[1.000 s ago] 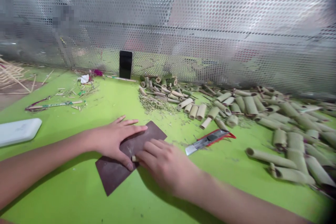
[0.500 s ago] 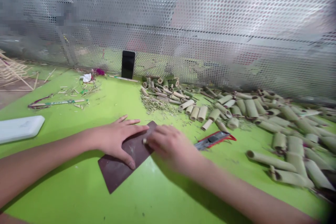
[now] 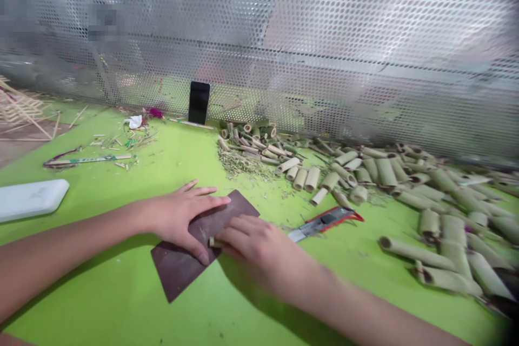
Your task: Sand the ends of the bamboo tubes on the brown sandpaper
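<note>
**Two bare hands at a dark brown abrasive sheet, head view.** R hand (image 3: 255, 246): moved back along the sheet, toward the person, vs. half a sec earlier; fingers curled close together in a narrow grip over a short pale bamboo piece (image 3: 213, 243), only its end showing past the fingertips. L hand (image 3: 182, 219): wide and flat, fingers spread, not grasping anything, pinning the dark brown abrasive sheet (image 3: 178, 267) to the table. Sheet lies tilted on the bright green tabletop (image 3: 121, 297); bamboo piece sits on the sheet, approx. mid-way along it, between both hands.

Just right of R hand: utility knife with red frame and silver blade (image 3: 324, 223), lying apart from the sheet. Further on: long olive-green bamboo tubes (image 3: 417, 254) heaped across the right side, a pale drift of green shavings (image 3: 239, 167) near their left end. Far edge: upright black smartphone (image 3: 199, 102) against a perforated metal screen (image 3: 365, 21). Left side: white rounded slab (image 3: 30, 200), thin strip with green print (image 3: 89, 160), and a stack of pale sticks (image 3: 20, 108) past the table edge.
</note>
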The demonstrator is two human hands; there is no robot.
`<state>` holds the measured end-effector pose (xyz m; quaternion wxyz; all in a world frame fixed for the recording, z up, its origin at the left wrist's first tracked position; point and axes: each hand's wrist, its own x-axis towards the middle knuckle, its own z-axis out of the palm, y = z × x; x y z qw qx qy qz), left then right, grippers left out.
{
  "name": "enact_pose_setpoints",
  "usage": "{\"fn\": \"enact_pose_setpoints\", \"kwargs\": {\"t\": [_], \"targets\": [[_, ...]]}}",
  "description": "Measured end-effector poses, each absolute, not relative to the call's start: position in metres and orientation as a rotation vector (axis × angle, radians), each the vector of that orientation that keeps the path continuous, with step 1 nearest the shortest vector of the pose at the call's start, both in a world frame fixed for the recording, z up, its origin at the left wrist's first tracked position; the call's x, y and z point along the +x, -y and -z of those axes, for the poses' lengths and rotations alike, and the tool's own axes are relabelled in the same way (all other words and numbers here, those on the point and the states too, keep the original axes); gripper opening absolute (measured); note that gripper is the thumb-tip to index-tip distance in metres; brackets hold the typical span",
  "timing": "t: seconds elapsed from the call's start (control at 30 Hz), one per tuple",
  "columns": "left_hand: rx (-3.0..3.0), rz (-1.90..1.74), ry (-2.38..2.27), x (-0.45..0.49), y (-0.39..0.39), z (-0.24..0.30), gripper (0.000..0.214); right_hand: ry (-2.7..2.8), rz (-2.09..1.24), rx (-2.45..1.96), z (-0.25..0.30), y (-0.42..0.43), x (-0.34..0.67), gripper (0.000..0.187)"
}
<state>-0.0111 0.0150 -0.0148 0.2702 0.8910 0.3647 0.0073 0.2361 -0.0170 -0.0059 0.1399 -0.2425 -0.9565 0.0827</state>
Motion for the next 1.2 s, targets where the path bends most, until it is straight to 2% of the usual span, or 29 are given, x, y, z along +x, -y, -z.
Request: {"fn": "enact_pose_setpoints", "kwargs": {"t": [0.13, 0.27, 0.33, 0.4, 0.6, 0.8, 1.0, 1.2], "targets": [[2.413, -0.003, -0.985, -0.010, -0.014, 0.012, 0.117, 2.621, -0.247, -0.859, 0.011, 0.009, 0.235, 0.014], [2.379, 0.022, -1.017, -0.008, -0.012, 0.006, 0.116, 2.699, -0.265, -0.671, 0.015, 0.013, 0.234, 0.021], [2.376, 0.034, -1.035, -0.008, -0.011, 0.005, 0.118, 2.651, -0.238, -0.720, 0.016, 0.011, 0.236, 0.023], [2.376, 0.047, -1.053, -0.008, -0.011, 0.005, 0.119, 2.598, -0.195, -0.814, 0.016, 0.011, 0.237, 0.021], [2.376, 0.065, -1.068, -0.009, -0.010, 0.007, 0.119, 2.743, -0.082, -0.630, 0.018, 0.029, 0.232, 0.016], [2.391, 0.052, -1.054, -0.009, -0.011, 0.008, 0.118, 2.704, -0.098, -0.753, 0.013, 0.016, 0.236, 0.018], [2.373, 0.082, -1.089, -0.010, -0.011, 0.008, 0.119, 2.698, -0.018, -0.754, 0.015, 0.013, 0.236, 0.009], [2.402, 0.056, -1.054, -0.010, -0.011, 0.008, 0.118, 2.685, 0.008, -0.856, 0.019, 0.011, 0.235, 0.008]]}}
